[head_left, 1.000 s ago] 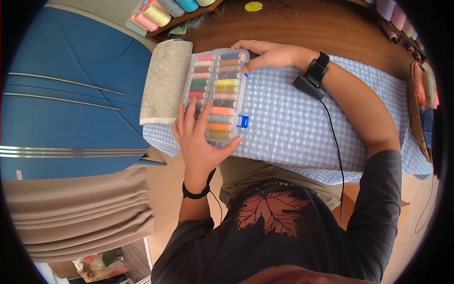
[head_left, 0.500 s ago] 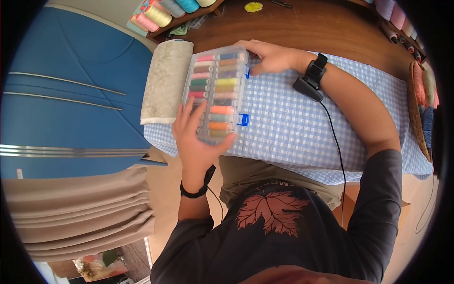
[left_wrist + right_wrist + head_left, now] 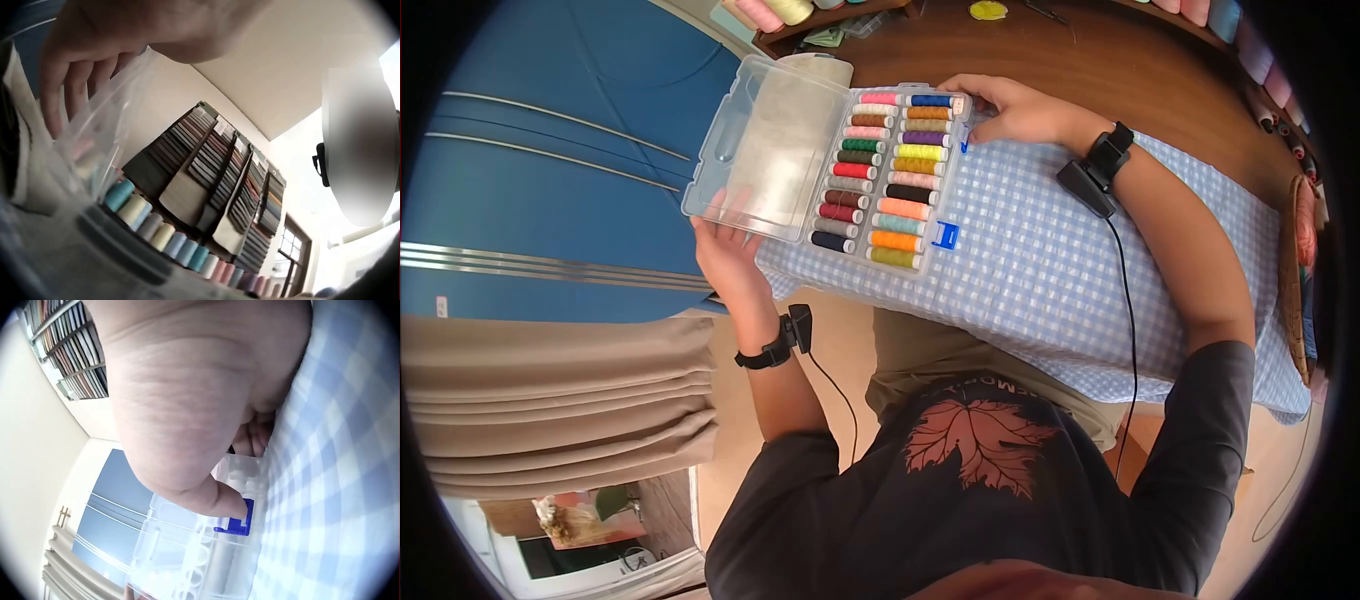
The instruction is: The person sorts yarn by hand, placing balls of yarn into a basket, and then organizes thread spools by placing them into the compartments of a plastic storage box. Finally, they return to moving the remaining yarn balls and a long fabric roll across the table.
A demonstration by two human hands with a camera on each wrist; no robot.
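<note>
A clear plastic thread box [image 3: 876,195] lies on the blue-and-white checked cloth [image 3: 1040,235], its hinged lid [image 3: 775,140] swung up to the left. Two columns of colourful thread spools [image 3: 855,171] fill it. My left hand [image 3: 735,265] is at the lid's near left edge, fingers spread behind the clear plastic; the left wrist view shows those fingers [image 3: 78,87] along the lid. At the far right corner, my right hand [image 3: 1025,110] grips the box, thumb against a blue latch [image 3: 248,519] and other fingers at the far side, partly hidden. A second blue latch [image 3: 945,235] hangs undone.
Behind the lid lies a cream fabric roll [image 3: 825,68]. Thread cones [image 3: 790,10] stand on a shelf at the back left. A wicker basket of yarn [image 3: 1290,290] sits at the right edge. Swatch cards [image 3: 209,169] hang on the wall. A cable runs from each wrist camera.
The lid, earlier down over the spools, has swung open to the left. My left hand has moved left with it from the box's near side, while my right hand has stayed at the far corner.
</note>
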